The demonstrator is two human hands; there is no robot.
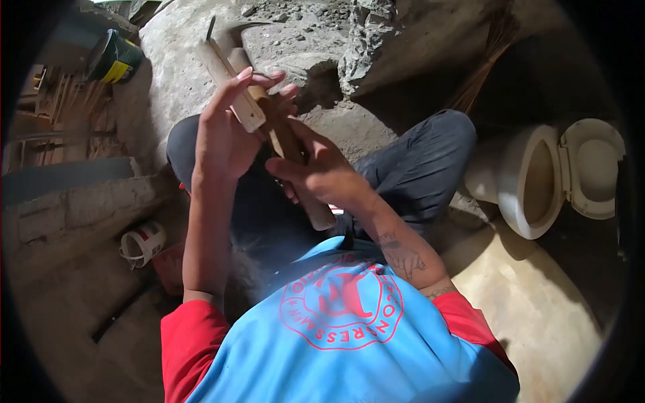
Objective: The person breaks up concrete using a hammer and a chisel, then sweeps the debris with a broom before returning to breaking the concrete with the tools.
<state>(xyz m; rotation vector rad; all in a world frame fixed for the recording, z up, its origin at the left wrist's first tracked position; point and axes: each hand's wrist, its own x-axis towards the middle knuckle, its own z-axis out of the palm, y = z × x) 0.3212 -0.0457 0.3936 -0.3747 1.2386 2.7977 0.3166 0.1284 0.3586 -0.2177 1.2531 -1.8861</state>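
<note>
My right hand (322, 168) is wrapped around the wooden handle (289, 141) of a hammer, whose butt slants down toward my shirt. The hammer's curved dark metal head (245, 28) is at the upper end, over the rubble. Closed around a paler, squared wooden piece (232, 84), my left hand (232, 131) has its thumb along the side and its fingers reaching behind toward the hammer handle. From the far end of this piece a thin dark tip (211, 28) sticks up. Both wooden parts lie close together, crossing slightly in this view.
Broken concrete (366, 47) and loose rubble (295, 33) lie in front of my bent legs. A toilet bowl (531, 181) with its lid up stands at right. A dark green bucket (121, 60), a white pail (142, 243) and a low block wall (74, 205) are at left.
</note>
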